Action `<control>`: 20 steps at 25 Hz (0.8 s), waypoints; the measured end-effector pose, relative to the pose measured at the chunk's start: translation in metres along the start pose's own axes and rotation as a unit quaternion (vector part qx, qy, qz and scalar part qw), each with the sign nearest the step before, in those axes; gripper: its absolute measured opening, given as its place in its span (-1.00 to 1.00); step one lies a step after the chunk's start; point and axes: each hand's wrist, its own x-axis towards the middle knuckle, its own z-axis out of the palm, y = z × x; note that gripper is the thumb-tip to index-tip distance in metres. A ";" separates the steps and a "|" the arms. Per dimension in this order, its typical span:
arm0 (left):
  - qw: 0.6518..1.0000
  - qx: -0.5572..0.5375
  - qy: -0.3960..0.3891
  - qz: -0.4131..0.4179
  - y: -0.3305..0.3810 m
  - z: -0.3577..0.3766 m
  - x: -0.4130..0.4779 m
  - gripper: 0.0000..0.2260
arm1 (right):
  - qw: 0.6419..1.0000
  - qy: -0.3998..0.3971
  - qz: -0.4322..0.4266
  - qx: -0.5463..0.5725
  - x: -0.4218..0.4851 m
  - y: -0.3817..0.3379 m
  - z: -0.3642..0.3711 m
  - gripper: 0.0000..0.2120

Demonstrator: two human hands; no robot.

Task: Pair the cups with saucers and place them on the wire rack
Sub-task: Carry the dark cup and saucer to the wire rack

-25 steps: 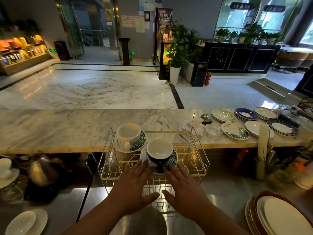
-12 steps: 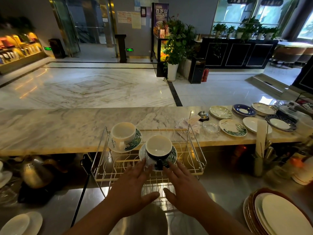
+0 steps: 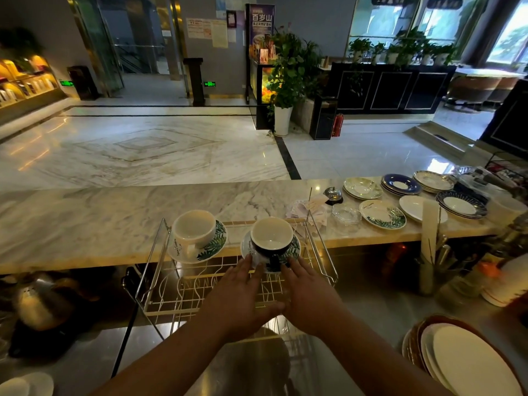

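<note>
Hands: left hand (image 3: 240, 295) and right hand (image 3: 307, 295) lie flat with fingers straight, gripping nothing.
Dark cup (image 3: 271, 237): glossy and round, on its leaf-patterned saucer (image 3: 294, 250) at frame centre, at both hands' fingertips.
Wire rack (image 3: 160, 284): thin chrome wire, carrying the pair.

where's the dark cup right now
In the head view, the dark cup sits on its saucer on the wire rack, right of the white cup.
</note>
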 end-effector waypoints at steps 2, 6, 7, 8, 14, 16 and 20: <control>1.000 -0.008 -0.005 -0.003 0.001 -0.003 0.008 -0.02 | 1.000 -0.005 0.012 0.003 0.007 0.001 -0.003 -0.14; 1.000 -0.013 -0.013 -0.006 0.003 -0.009 0.020 -0.01 | 1.000 -0.010 0.024 0.017 0.015 0.002 -0.008 -0.15; 1.000 -0.016 -0.013 -0.006 0.002 -0.010 0.021 -0.02 | 0.999 -0.008 0.028 0.021 0.014 0.001 -0.008 -0.16; 1.000 -0.018 -0.011 -0.006 0.001 -0.011 0.020 -0.03 | 0.999 -0.005 0.031 0.025 0.012 0.000 -0.007 -0.16; 1.000 -0.004 -0.018 0.021 -0.010 -0.009 0.013 -0.08 | 1.000 -0.012 0.013 0.026 -0.005 -0.014 0.004 -0.18; 0.999 -0.006 -0.030 0.020 -0.009 -0.009 0.015 -0.07 | 0.999 -0.021 0.011 0.027 -0.001 -0.013 0.002 -0.17; 0.999 -0.019 -0.035 0.018 -0.006 -0.012 0.023 -0.04 | 0.999 -0.028 0.017 0.024 0.008 -0.008 -0.004 -0.19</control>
